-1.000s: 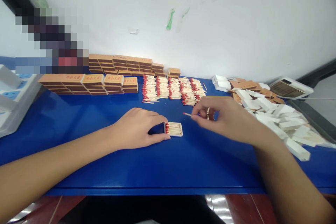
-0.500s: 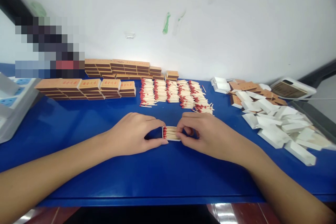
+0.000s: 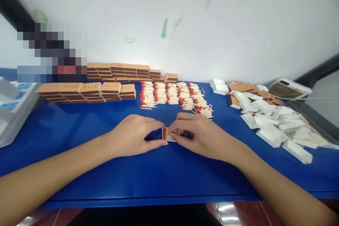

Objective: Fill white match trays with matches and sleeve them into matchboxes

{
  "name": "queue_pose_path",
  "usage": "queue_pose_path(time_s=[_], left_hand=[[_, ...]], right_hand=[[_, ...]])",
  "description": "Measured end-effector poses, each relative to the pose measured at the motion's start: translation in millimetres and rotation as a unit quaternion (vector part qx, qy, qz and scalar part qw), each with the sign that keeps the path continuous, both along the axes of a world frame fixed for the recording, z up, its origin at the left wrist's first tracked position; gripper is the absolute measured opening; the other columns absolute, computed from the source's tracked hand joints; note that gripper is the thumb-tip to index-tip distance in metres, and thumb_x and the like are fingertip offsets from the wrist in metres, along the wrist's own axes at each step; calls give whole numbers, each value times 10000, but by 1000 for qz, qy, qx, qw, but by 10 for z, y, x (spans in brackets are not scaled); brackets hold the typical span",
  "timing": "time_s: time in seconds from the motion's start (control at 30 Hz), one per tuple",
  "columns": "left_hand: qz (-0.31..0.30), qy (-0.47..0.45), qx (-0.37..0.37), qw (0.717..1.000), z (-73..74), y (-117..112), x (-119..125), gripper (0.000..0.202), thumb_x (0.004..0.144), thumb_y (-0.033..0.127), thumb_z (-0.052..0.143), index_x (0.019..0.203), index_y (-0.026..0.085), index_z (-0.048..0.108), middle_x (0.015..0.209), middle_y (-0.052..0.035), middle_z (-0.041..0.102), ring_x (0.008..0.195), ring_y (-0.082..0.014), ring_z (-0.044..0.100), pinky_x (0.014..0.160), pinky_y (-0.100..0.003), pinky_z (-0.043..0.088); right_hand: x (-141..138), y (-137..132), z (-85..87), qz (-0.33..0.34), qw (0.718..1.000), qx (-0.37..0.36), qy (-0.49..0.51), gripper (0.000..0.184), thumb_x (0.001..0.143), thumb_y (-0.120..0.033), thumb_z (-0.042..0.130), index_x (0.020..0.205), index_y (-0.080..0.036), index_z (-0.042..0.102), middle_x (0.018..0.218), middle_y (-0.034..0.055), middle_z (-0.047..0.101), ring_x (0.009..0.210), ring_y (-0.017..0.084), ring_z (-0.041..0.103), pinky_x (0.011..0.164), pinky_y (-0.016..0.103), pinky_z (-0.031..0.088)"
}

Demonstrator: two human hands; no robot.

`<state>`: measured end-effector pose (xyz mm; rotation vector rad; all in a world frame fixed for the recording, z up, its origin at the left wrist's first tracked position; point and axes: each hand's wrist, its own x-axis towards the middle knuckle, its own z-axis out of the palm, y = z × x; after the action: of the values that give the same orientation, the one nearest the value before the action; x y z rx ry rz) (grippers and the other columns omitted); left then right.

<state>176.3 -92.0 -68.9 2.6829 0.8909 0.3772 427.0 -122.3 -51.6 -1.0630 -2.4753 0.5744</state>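
A small white matchbox tray (image 3: 162,135) lies on the blue table with red-headed matches (image 3: 166,134) lined up inside it, heads toward the left. My left hand (image 3: 134,135) grips the tray's left end between thumb and forefinger. Over the tray's right part, my right hand (image 3: 197,131) has its thumb and fingertips pinched together down on the matches. Those fingers cover part of the tray, and whether they hold a match is hidden. Just beyond both hands, loose matches (image 3: 160,93) lie in several bundles side by side.
Printed matchboxes (image 3: 91,87) stand stacked at the left, and more stacked boxes (image 3: 129,67) line the wall. White trays (image 3: 270,123) and orange sleeves (image 3: 246,87) are heaped at the right, near a phone (image 3: 290,89). A grey-white plastic container (image 3: 23,113) stands far left.
My right fingertips have shifted left along the tray, onto the matches nearer their heads. My left hand keeps its grip on the tray's end. The view has tilted slightly.
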Motion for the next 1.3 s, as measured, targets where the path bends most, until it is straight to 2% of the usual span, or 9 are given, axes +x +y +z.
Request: queue_pose_path(time_s=[0.13,0.33,0.6,0.83,1.07,1.13,1.17,1.27,1.3], left_hand=[[0,1,4,1000,-2,2,0,376,1014,536,627,1140,209,763,786,8,709,650,-147,636,603,-284,387],[-2,-1,4,1000,-8,-2,-1,351,1012,522,640,1166,231,762,793,10,719,665,-147,654,613,-278,399],[-5,-3,8,1000,-11,-6,-2,343,1014,516,635,1151,228,762,793,8,724,658,-146,653,610,-279,403],[-3,-6,5,1000,-15,-6,-4,339,1013,518,637,1142,229,759,815,5,731,682,-153,664,625,-279,413],[-4,-5,4,1000,-11,-7,-11,354,1016,533,629,1150,232,759,803,6,723,671,-154,663,619,-281,404],[2,-2,7,1000,-10,-2,-17,361,1010,531,639,1163,228,759,801,4,724,679,-157,671,632,-283,418],[6,-1,9,1000,-9,1,-21,360,1008,527,644,1168,226,759,802,4,727,684,-159,676,637,-284,425],[19,-4,16,1000,-6,9,-33,356,1009,516,649,1183,224,753,819,3,740,694,-161,686,637,-285,438],[21,-3,18,1000,-5,12,-36,360,1009,516,647,1191,223,751,821,1,744,694,-162,688,633,-283,439]], right_hand=[[24,-6,16,28,1000,3,-8,180,1028,-209,608,1001,-194,786,863,29,634,701,132,582,642,273,412],[67,0,42,33,999,5,-20,179,1010,-182,625,1004,-205,802,832,25,623,664,124,552,625,268,392],[81,-16,40,43,999,-1,-22,215,981,-145,633,1084,-232,800,836,13,615,666,121,556,625,275,388],[57,5,51,12,999,-6,-40,123,960,-155,635,893,-196,730,810,2,605,708,132,544,633,271,387],[54,15,33,4,1000,-10,-9,110,965,-221,653,878,-205,719,751,-13,599,663,124,535,611,267,388],[84,108,55,-50,999,1,22,148,972,-292,659,868,-215,730,697,-18,607,626,126,536,602,270,393],[103,194,76,-101,994,13,35,187,972,-334,659,845,-215,729,663,-18,607,606,131,535,597,277,392],[151,616,174,-292,954,42,46,306,951,-432,655,752,-203,697,598,-5,606,576,152,541,586,306,376],[155,796,212,-334,942,29,37,312,939,-450,667,757,-198,699,614,7,624,596,163,562,592,314,380]])
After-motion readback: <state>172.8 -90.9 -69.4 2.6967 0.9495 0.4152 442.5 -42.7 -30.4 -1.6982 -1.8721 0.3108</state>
